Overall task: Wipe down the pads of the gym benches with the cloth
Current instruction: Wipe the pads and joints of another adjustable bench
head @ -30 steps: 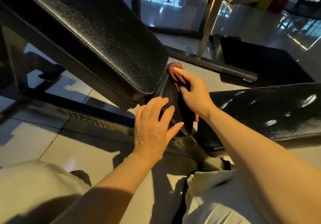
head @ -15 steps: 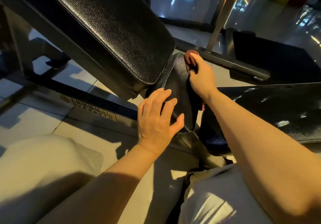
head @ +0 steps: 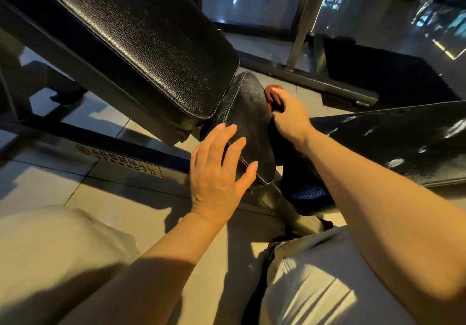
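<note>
At the small seat pad (head: 248,125) below the inclined back pad (head: 141,35), we rest our left hand (head: 216,173) flat on the near edge, fingers straight and spread, holding nothing. Our right hand (head: 290,116) grips a reddish cloth (head: 271,92) at the pad's far right edge; only a small part of the cloth shows past the curled fingers. A second bench pad (head: 403,143) lies to the right. The frame plate (head: 123,162) sits on the tiled floor (head: 50,191).
</note>
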Available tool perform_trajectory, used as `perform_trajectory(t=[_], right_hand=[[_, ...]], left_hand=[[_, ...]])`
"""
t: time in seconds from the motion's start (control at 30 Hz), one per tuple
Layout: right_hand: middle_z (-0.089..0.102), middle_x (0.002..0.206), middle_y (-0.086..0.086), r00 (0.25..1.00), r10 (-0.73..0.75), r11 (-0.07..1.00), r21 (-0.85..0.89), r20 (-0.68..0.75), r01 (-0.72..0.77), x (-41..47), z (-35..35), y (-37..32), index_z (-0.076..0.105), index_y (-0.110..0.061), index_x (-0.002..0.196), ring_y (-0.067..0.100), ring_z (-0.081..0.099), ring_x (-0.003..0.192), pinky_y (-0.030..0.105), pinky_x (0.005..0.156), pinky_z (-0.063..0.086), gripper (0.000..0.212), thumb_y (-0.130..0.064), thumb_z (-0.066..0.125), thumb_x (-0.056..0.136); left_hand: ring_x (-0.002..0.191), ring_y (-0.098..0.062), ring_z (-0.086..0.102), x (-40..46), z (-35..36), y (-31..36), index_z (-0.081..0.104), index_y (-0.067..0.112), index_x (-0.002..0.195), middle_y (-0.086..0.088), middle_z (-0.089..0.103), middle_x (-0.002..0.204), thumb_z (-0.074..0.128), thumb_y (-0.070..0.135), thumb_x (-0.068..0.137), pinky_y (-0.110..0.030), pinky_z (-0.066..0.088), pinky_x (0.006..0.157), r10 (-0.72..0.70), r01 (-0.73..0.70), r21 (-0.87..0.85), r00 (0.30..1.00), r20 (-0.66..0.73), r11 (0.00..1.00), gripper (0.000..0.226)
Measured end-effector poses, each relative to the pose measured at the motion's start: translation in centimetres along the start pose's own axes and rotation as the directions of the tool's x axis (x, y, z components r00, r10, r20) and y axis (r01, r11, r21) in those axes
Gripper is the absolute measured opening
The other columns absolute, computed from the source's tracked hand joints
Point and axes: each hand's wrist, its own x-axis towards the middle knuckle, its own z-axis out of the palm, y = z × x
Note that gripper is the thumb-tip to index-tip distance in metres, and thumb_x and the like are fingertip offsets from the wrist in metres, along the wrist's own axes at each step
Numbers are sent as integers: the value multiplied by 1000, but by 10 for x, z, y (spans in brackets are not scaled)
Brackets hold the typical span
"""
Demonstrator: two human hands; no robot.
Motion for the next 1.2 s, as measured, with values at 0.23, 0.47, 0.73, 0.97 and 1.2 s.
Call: perform_trajectory(t=[0.23, 0.47, 0.73, 0.97, 1.2], right_hand=[[54, 130, 12, 991, 121, 986, -118, 51, -114, -38, 3, -15, 40, -14, 138, 30, 52, 118, 38, 95, 45, 53, 3, 49, 89], [41, 149, 4, 991, -99, 993, -51, 94, 104, -76, 7, -28, 31, -22, 150, 21, 38, 136, 26, 103, 36, 76, 11, 51, 85], [49, 143, 5, 982, -41, 999, -32, -184, 35, -57, 5, -17, 42, -21, 145, 23, 41, 136, 34, 110, 32, 67, 10, 53, 86], [37, 153, 0, 972, -230, 971, 76, 52, 226, -78, 4, -30, 32, -33, 148, 13, 38, 134, 23, 105, 32, 51, -29, 48, 100], [50, 137, -5, 940, -338, 929, 143, -42, 341, -83, 7, -35, 51, -26, 138, 6, 43, 126, 25, 106, 38, 46, -16, 60, 94]], left_hand=[[135, -27, 39, -4, -4, 8, 61, 8, 119, -13, 50, 139, 67, 30, 84, -38, 33, 108, -54, 56, -31, 997, 51, 998, 42], [144, -26, 25, -7, -17, 7, 38, 4, 143, -14, 34, 152, 66, 21, 85, -43, 33, 113, -59, 80, -138, 987, 149, 987, 66], [147, -23, 16, -9, -30, 2, 33, 5, 147, -12, 24, 157, 63, 18, 87, -42, 16, 120, -39, 76, -133, 965, 258, 988, 69], [146, -21, 20, -9, -37, -4, 28, 12, 149, -8, 26, 157, 67, 14, 86, -38, 20, 118, -120, 173, -186, 956, 266, 967, 75], [145, -17, 23, -9, -30, 4, 31, 8, 149, -7, 30, 155, 57, 14, 90, -37, 22, 118, -208, 259, -256, 956, 209, 931, 65]])
